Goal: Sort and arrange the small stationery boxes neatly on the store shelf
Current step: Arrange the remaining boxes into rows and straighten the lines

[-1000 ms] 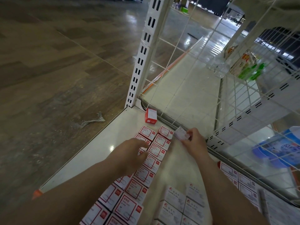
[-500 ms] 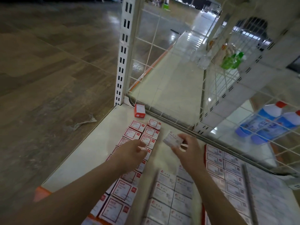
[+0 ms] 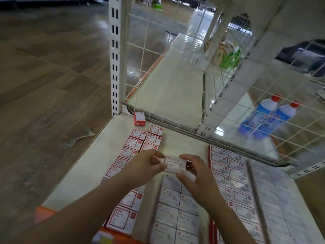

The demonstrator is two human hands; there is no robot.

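Two hands (image 3: 175,166) pinch one box (image 3: 175,164) mid-shelf.

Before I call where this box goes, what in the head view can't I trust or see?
- Held box: print too blurred to read; its ends are covered by the left hand and right hand.
- White boxes: the row under the hands is hidden; the front ones are cut off by the bottom edge.
- Red boxes: the middle of the column is behind the left forearm.
- Bottles: labels blurred behind the wire grid.
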